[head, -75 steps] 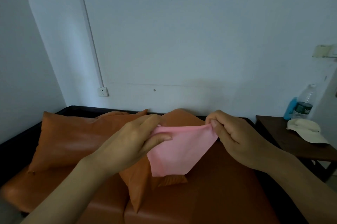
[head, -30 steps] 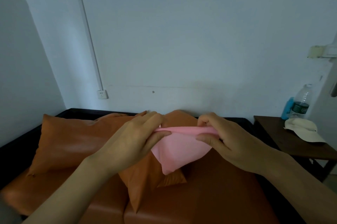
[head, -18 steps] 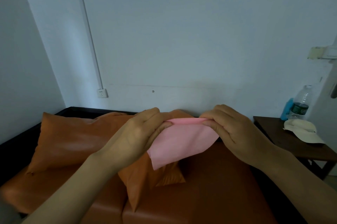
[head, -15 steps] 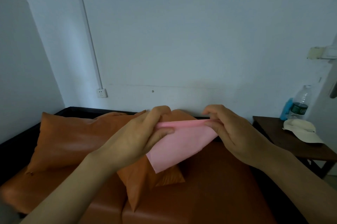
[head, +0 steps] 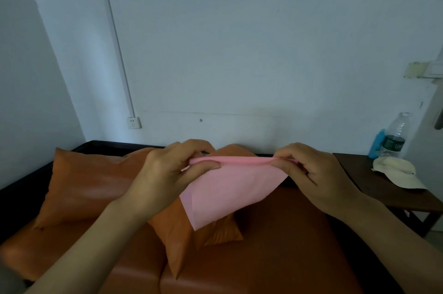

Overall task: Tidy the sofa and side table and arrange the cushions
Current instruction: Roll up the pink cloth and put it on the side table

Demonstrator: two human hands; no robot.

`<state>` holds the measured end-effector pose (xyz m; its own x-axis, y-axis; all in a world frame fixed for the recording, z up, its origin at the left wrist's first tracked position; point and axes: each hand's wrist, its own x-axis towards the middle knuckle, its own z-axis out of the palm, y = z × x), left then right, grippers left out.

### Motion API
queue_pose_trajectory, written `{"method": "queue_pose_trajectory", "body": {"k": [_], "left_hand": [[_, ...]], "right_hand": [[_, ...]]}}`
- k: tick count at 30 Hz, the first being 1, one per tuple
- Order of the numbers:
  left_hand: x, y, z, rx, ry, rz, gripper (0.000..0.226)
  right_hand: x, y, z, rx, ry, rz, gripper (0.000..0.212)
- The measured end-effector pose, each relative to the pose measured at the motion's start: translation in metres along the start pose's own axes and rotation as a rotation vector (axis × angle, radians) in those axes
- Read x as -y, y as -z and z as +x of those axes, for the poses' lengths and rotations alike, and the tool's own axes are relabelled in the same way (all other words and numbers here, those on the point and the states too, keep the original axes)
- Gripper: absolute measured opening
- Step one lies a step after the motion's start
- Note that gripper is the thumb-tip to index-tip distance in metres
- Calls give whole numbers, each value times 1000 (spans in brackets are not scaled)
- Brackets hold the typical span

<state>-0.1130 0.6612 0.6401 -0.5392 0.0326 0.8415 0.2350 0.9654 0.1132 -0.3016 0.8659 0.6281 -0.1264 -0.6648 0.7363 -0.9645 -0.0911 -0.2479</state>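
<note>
From the head camera, a pink cloth (head: 231,187) is held up in the air above the orange sofa (head: 275,245), stretched between both hands. The left hand (head: 165,176) pinches the cloth's upper left end, thumb below the folded top edge and fingers curled over it. The right hand (head: 311,174) pinches the upper right end the same way, fingers curled round the edge. The top edge runs roughly level from one hand to the other, and the rest of the cloth hangs down to a point between the wrists, nearer the left one. Behind and below it stands a tilted orange cushion (head: 177,229); a second cushion (head: 88,183) leans at the sofa's left end. On the side table (head: 374,188) to the right lie a cream cap (head: 395,171) and a water bottle (head: 395,136)
</note>
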Motion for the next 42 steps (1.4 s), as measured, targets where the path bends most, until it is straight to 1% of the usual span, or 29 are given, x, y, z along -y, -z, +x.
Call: {"method": "queue_pose_trajectory", "body": {"k": [2, 7, 9, 11, 16, 18, 20, 22, 24, 27, 29, 31, 33, 36, 39, 42], "left_hand": [[-2, 2, 1, 7, -1, -22, 26], [0, 10, 3, 81, -1, -50, 20], [2, 12, 2, 88, 21, -60, 18], [3, 11, 0, 88, 37, -55, 20], [7, 8, -1, 71, 51, 30, 21], [7, 6, 0, 89, 57, 77, 19], [7, 3, 0, 122, 62, 112, 19], [4, 0, 2, 139, 47, 144, 21], [3, -2, 3, 129, 36, 169, 28], [5, -1, 4, 114, 27, 162, 39], [7, 2, 2, 136, 26, 104, 35], [7, 6, 0, 162, 44, 25, 36], [9, 9, 0, 179, 3, -34, 33], [9, 12, 1, 182, -64, -103, 27], [7, 13, 3, 150, -67, -51, 27], [8, 12, 4, 91, -40, 21, 27]], "right_hand": [[0, 0, 0, -1, -13, 16, 29], [2, 1, 0, 54, -91, 162, 22], [0, 2, -1, 78, -99, 184, 15], [-3, 2, -2, 70, -98, 197, 14], [-5, 0, 1, -35, -97, 175, 20], [-5, -2, 1, -29, -110, 167, 17], [-5, -5, 1, 10, -133, 157, 15], [-5, -9, 1, 32, -136, 148, 19], [-4, -11, 2, 24, -140, 165, 25], [-3, -11, 6, -9, -118, 178, 26], [-2, -9, 9, -37, -106, 175, 26], [-3, -6, 10, -61, -99, 182, 37], [-4, -5, 11, -73, -89, 180, 47], [-6, -5, 10, -88, -89, 185, 50], [-9, -7, 9, -82, -98, 195, 54], [-11, -8, 12, -89, -68, 152, 48]]}}
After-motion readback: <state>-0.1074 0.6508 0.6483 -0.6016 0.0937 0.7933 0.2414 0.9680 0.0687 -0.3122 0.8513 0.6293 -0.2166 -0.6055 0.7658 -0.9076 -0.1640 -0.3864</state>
